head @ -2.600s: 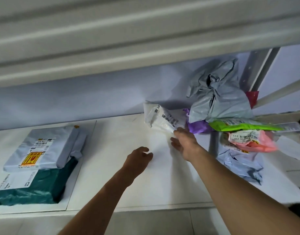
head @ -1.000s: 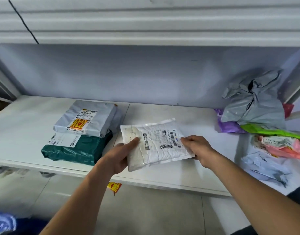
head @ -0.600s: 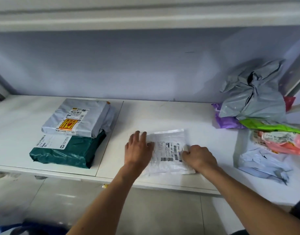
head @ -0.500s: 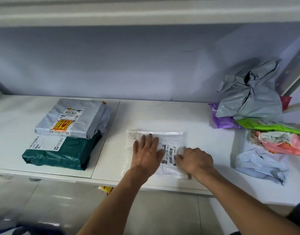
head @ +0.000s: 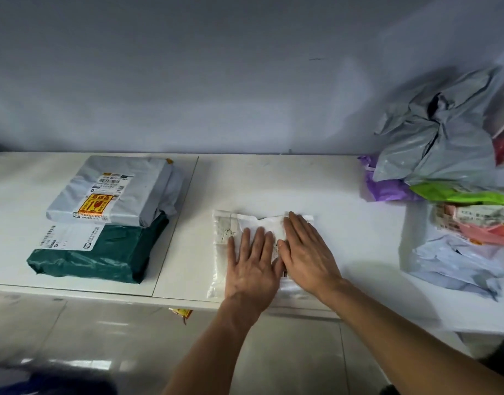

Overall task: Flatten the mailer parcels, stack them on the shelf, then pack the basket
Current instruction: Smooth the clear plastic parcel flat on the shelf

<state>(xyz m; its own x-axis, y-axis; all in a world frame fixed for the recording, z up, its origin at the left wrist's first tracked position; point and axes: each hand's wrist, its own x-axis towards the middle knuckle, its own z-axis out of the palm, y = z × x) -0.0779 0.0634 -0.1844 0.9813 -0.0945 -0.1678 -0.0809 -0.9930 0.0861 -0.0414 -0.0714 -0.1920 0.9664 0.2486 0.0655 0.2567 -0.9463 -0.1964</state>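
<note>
Now my left hand (head: 252, 269) and right hand (head: 307, 255) have spread flat on the white plastic mailer parcel (head: 245, 223); grey-on-green stack (head: 108, 195) done, crumpled coloured heap (head: 444, 155) remains.

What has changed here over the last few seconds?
The white mailer came from the right-hand pile to the shelf's middle. The left hand and right hand, earlier gripping its edges, now press it flat, fingers straight. The grey and green stack and the pile stayed put.
</note>
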